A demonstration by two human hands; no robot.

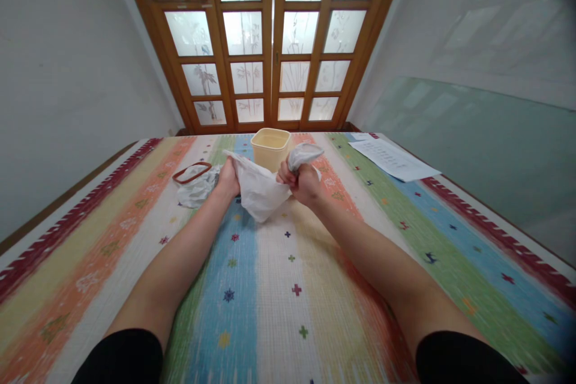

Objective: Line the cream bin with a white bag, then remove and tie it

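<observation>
A white plastic bag (261,191) is stretched between my two hands above the table. My left hand (229,179) pinches its left edge. On the other side my right hand (300,180) is closed in a fist round the bag, and a gathered part puffs out above the fist. Just behind the bag stands a cream-coloured square tub (270,143) with an open top; the bag and my right hand hide its lower part. A crumpled white plastic bag (198,191) lies beside my left hand, with a reddish-brown ring-shaped frame (191,173) on top of it.
A striped, patterned tablecloth (274,288) covers the table. Printed paper sheets (391,157) lie at the far right. Beyond the table's far edge are wooden doors (272,72) with frosted panes. A greenish glass panel (472,144) leans along the right wall.
</observation>
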